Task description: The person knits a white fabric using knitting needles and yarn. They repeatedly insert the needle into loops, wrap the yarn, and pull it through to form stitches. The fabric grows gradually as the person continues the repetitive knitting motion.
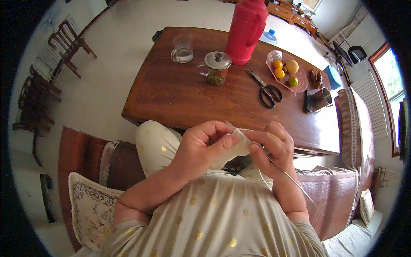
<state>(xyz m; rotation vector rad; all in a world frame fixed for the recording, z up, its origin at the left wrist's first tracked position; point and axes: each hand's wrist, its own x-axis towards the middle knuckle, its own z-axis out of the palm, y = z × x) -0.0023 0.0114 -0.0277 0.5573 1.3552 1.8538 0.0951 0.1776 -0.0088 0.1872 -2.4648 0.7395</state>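
A piece of white knitting [241,147] hangs between my two hands, above my lap. My left hand [205,144] grips it near its upper edge, thumb lying on the fabric. A thin knitting needle [290,180] passes through my right hand [273,144], its long end slanting down past my right forearm. Another needle tip [228,124] pokes up beyond my left fingers. White yarn [246,129] runs from the work towards my right index finger, and a strand dangles below that hand. My fingers hide part of the stitches.
Before me is a wooden table [179,93] with scissors [266,88], a lidded glass mug of tea [216,69], a glass cup [183,53], a red thermos flask [245,32], a fruit dish [300,85] and a metal cup [321,99]. A cushion [91,205] lies at my left.
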